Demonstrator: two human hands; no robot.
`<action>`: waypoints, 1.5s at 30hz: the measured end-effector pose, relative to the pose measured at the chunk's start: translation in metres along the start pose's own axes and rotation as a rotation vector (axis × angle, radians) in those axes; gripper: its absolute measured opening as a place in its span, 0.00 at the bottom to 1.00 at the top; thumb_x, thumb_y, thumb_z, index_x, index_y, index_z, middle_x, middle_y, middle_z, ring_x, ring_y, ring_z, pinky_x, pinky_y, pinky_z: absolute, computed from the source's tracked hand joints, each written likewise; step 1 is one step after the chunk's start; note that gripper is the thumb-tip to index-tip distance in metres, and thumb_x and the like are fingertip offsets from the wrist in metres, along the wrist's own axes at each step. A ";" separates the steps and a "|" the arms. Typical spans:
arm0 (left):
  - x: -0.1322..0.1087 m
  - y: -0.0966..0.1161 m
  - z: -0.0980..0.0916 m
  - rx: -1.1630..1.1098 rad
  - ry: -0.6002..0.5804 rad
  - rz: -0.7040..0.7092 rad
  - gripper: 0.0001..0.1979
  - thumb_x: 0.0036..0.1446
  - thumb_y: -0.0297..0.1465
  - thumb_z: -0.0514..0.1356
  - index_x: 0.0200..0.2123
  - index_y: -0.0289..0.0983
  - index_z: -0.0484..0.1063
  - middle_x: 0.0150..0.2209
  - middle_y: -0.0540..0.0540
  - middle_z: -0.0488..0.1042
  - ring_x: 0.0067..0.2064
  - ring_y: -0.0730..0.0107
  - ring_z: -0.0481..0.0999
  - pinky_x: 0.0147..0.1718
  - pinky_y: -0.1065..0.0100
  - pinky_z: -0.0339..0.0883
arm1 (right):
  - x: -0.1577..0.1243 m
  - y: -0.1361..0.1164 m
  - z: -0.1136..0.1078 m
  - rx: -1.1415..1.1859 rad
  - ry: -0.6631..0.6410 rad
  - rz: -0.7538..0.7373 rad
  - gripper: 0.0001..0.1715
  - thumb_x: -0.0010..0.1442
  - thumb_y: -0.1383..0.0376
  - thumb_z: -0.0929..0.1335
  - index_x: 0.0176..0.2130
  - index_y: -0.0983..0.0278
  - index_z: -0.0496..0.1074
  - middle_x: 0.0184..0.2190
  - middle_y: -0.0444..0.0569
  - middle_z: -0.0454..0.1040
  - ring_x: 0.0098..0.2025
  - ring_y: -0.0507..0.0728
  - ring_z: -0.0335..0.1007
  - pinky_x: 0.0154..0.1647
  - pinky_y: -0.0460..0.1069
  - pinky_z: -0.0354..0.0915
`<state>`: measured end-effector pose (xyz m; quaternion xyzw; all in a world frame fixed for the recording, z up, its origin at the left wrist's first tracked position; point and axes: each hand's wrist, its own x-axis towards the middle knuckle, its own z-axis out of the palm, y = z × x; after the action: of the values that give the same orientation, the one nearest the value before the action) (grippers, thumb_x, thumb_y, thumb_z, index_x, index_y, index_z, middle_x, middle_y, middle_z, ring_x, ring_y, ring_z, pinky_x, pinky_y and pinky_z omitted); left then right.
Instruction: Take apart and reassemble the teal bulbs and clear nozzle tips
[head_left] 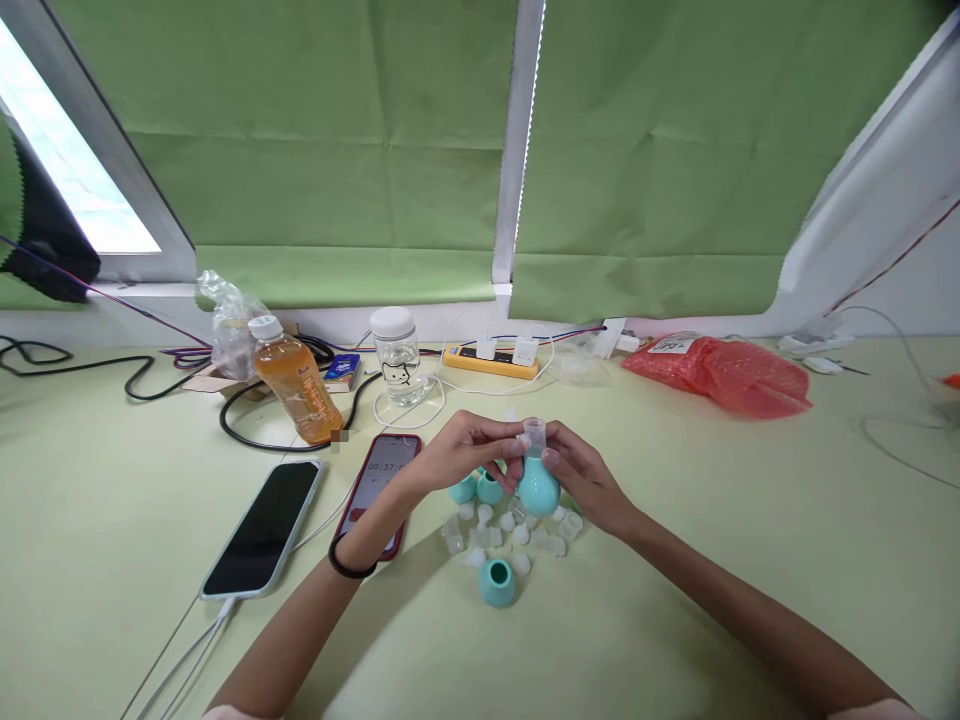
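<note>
Between my two hands, above the table, is a round teal rubber bulb (539, 488) with a clear plastic tube (535, 434) upright in its top. My left hand (472, 448) pinches at the tube and the bulb's upper left side. The fingers of my right hand (589, 478) close on the bulb and tube from the right. Below lie small white caps (520, 534) and several clear plastic pieces (547, 543). Nearest me stands another teal bulb (497, 583), its open hole facing up. More teal bulbs (490, 488) are partly hidden behind my left hand.
Left of my hands lie a red-cased phone (379, 475) showing a timer and a dark-screened phone (262, 530) with a white cable. Behind are an orange drink bottle (296, 385), a clear jar (397, 360), a yellow power strip (491, 363) and a red plastic bag (720, 375).
</note>
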<state>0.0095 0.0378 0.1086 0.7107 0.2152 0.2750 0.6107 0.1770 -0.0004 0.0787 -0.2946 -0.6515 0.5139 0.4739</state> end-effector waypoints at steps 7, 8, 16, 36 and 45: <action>0.000 0.000 0.003 0.128 0.013 0.060 0.14 0.54 0.34 0.51 0.30 0.29 0.70 0.19 0.50 0.65 0.20 0.79 0.66 0.21 0.75 0.63 | -0.002 0.000 0.001 0.103 -0.010 0.044 0.14 0.55 0.55 0.59 0.36 0.63 0.59 0.28 0.47 0.68 0.33 0.54 0.65 0.30 0.47 0.60; -0.001 0.001 0.004 0.163 0.022 0.079 0.15 0.55 0.34 0.50 0.29 0.29 0.69 0.19 0.50 0.65 0.19 0.80 0.64 0.20 0.75 0.62 | -0.002 0.000 0.001 0.110 -0.005 0.045 0.14 0.55 0.55 0.59 0.36 0.63 0.60 0.28 0.47 0.68 0.33 0.54 0.65 0.31 0.47 0.60; 0.001 -0.001 0.021 0.912 0.463 0.507 0.11 0.56 0.28 0.48 0.25 0.32 0.67 0.19 0.50 0.65 0.21 0.80 0.62 0.21 0.76 0.58 | 0.002 0.009 -0.002 0.145 0.116 0.110 0.15 0.54 0.53 0.60 0.34 0.62 0.61 0.29 0.46 0.67 0.30 0.52 0.64 0.31 0.46 0.60; 0.002 -0.003 0.009 0.141 0.111 0.088 0.08 0.56 0.36 0.44 0.32 0.37 0.55 0.12 0.57 0.59 0.12 0.81 0.53 0.11 0.79 0.49 | 0.004 0.000 -0.007 0.383 0.089 0.272 0.14 0.54 0.57 0.61 0.31 0.67 0.65 0.23 0.46 0.63 0.24 0.50 0.57 0.24 0.45 0.57; 0.009 -0.015 -0.003 1.081 0.248 0.035 0.09 0.55 0.29 0.47 0.27 0.33 0.63 0.25 0.45 0.67 0.29 0.69 0.65 0.27 0.68 0.59 | 0.011 -0.020 -0.026 0.510 0.094 0.265 0.13 0.56 0.57 0.57 0.32 0.63 0.63 0.23 0.43 0.56 0.26 0.51 0.56 0.23 0.46 0.58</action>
<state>0.0146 0.0479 0.0952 0.8888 0.3841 0.2170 0.1245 0.1989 0.0134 0.1022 -0.2721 -0.4343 0.7043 0.4911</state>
